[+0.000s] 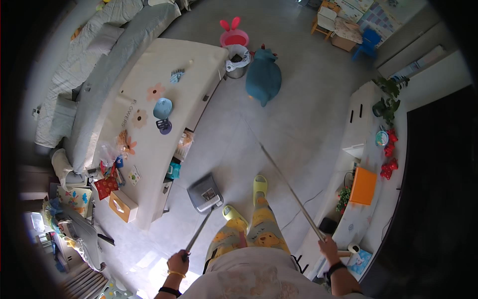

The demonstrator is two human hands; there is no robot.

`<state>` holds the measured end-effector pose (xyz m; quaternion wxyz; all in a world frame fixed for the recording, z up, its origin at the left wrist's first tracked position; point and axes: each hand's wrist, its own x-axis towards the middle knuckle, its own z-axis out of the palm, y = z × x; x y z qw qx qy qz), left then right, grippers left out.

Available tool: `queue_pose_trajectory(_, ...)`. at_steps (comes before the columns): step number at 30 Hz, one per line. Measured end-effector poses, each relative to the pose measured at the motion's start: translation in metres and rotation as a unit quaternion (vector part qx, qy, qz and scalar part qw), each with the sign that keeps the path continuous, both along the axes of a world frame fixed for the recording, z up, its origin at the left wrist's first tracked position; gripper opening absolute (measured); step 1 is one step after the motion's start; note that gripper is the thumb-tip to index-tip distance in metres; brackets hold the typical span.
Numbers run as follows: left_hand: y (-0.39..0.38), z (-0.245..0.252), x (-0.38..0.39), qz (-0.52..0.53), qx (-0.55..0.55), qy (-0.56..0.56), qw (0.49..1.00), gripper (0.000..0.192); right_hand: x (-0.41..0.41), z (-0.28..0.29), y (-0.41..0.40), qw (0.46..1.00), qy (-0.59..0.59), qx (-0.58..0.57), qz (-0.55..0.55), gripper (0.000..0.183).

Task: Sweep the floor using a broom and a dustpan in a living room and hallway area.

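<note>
My left hand point(177, 262) grips the upper end of the handle of a grey long-handled dustpan point(199, 187). The pan lies on the floor left of my feet, between the table and my green slippers point(260, 186). A pale ridged part and some dark patches show inside it; what they are I cannot tell. My right hand point(328, 248) is closed around a long metal pole point(285, 179) on my right. It slants forward and left over the floor and thins to a faint line; no head on it can be made out.
A long table point(153, 63) with a flower-patterned cover stands left, bearing a blue basket point(163, 108) and a tissue box point(123, 206). Ahead are a lined waste bin point(236, 69) and a blue animal-shaped seat point(263, 76). A cable point(304, 205) crosses the floor beside the TV cabinet point(358, 123).
</note>
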<state>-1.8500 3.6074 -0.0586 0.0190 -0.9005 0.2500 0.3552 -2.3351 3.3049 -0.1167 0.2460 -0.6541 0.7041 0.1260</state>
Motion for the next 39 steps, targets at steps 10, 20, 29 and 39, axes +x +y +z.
queue_pose_trajectory(10, -0.019, 0.013, 0.055, -0.342, 0.020, -0.053, 0.938, 0.018, 0.147, -0.041, -0.100, 0.991, 0.012, -0.026, 0.130, 0.044)
queue_pose_trajectory(20, -0.017, 0.021, 0.052, -0.456, 0.074, -0.064, 0.885, 0.017, 0.044, 0.006, 0.079, 0.975, -0.055, 0.079, 0.199, 0.052)
queue_pose_trajectory(29, -0.025, 0.020, 0.012, -0.513, 0.070, -0.069, 0.853, 0.019, 0.032, 0.003, 0.000, 0.985, -0.080, -0.014, 0.151, 0.049)
queue_pose_trajectory(39, -0.049, 0.005, -0.028, -0.505, 0.067, -0.055, 0.858, 0.020, 0.077, -0.015, 0.004, 0.991, -0.025, 0.077, 0.107, 0.046)
